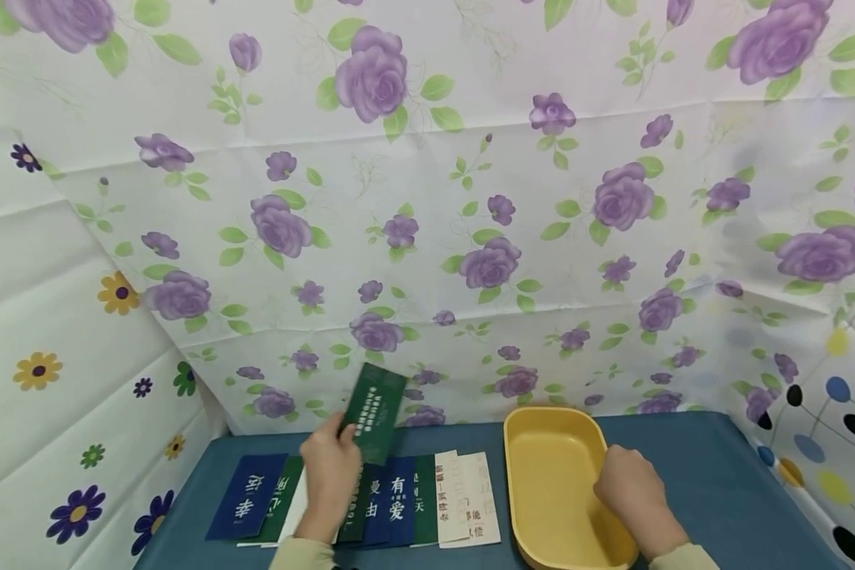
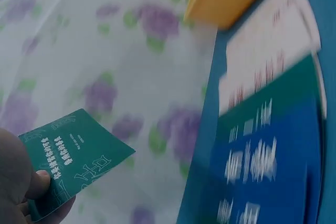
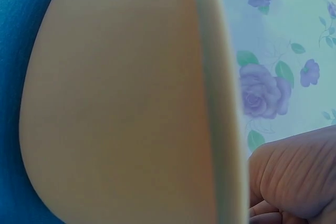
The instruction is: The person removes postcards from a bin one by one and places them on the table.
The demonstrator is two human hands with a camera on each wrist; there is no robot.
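Note:
My left hand [image 1: 330,467] pinches a green card [image 1: 379,412] with white lettering between thumb and fingers, raised above a row of overlapping cards. In the left wrist view, the thumb lies across a corner of the same green card [image 2: 79,158]. Below the hand, the row has blue cards [image 1: 245,499], green ones and whitish ones [image 1: 480,491] with brown lettering. My right hand [image 1: 634,495], fingers curled, is at the right rim of a yellow tray [image 1: 552,475]. In the right wrist view, the tray's wall and rim [image 3: 231,103] partly hide that hand [image 3: 299,177]; no held thing shows.
Cards and tray lie on a blue-green table [image 1: 705,475]. Behind rises a white cloth [image 1: 435,301] printed with purple roses. A cloth with daisies [image 1: 39,370] hangs at the left, and one with coloured dots [image 1: 837,388] at the right.

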